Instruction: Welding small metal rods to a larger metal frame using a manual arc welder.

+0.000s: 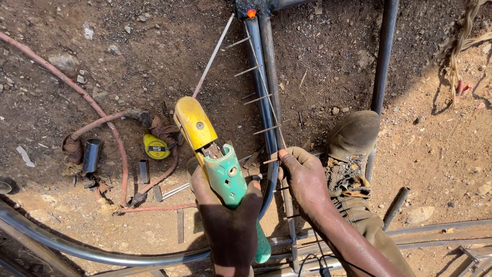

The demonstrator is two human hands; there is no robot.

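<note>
Left hand [230, 215] clamped on electrode holder [215, 159], right hand [303, 177] pinching thin rod [266, 87] toward 12 o'clock: bare fingers risk burns near the glowing weld [251, 13].

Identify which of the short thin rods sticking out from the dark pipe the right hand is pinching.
The lowest one, nearest the camera: the right hand pinches it. The rods higher up the dark pipe stand untouched.

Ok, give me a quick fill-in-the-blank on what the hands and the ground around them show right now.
1. The left hand grips a welding electrode holder with a green handle and a ____ head.
2. The right hand pinches a thin ____ against the bent steel tube.
3. The yellow tape measure lies on the ____.

Missing words: yellow; rod; ground
</note>
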